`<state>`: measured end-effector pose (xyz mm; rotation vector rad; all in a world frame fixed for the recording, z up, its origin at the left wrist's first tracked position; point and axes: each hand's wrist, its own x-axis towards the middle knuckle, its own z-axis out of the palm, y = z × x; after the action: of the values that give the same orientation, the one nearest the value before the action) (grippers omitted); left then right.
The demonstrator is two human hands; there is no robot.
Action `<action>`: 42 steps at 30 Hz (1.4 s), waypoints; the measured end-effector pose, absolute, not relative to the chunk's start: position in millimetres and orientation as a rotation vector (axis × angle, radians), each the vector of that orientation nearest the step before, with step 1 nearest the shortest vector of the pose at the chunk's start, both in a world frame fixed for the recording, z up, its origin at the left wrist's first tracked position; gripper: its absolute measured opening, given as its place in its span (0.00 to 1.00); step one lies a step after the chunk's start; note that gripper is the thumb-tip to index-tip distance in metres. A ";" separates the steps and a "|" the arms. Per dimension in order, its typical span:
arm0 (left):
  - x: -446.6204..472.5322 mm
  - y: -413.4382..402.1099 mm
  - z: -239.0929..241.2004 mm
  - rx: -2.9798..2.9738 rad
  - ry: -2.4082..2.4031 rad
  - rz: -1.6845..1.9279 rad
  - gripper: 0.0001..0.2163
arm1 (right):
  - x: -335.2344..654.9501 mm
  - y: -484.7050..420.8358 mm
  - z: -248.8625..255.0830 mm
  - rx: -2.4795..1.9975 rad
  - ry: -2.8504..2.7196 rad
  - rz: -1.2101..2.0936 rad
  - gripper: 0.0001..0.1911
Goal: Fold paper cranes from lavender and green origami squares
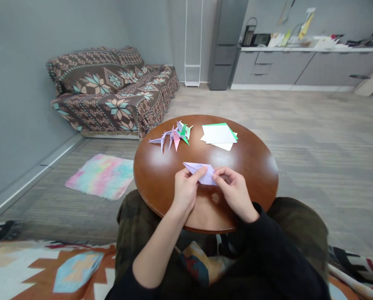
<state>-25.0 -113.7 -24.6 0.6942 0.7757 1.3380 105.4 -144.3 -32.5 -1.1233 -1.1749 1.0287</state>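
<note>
A partly folded lilac paper (pixel 202 171) lies on the round brown table (pixel 255 166), just in front of me. My left hand (pixel 185 189) pinches its left part with thumb and fingers closed on the fold. My right hand (pixel 233 189) presses and pinches its right end. Farther back on the table sit several finished paper cranes (pixel 175 135) in lilac, pink and green, and a small stack of white and green paper sheets (pixel 219 135).
A sofa under a patterned brown blanket (pixel 111 91) stands at the back left. A pastel rag (pixel 102 175) lies on the floor left of the table. Grey cabinets with a cluttered counter (pixel 299 46) line the far wall. A patterned rug (pixel 49 266) lies beneath me.
</note>
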 end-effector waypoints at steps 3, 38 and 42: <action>-26.2 -115.1 -24.2 0.725 0.729 1.245 0.11 | 110.2 -144.1 -30.4 -1.137 -1.205 0.971 0.14; -42.9 -108.6 -28.2 1.248 0.957 1.087 0.14 | 139.4 -141.3 -28.7 -1.192 -1.316 1.167 0.13; -41.3 -109.8 -30.8 1.138 0.948 1.164 0.16 | 137.3 -140.8 -29.2 -1.146 -1.302 1.153 0.12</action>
<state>-41.3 -109.8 -30.8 1.1382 0.9481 1.1639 137.3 -140.8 -29.2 -1.1464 -1.3016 1.1532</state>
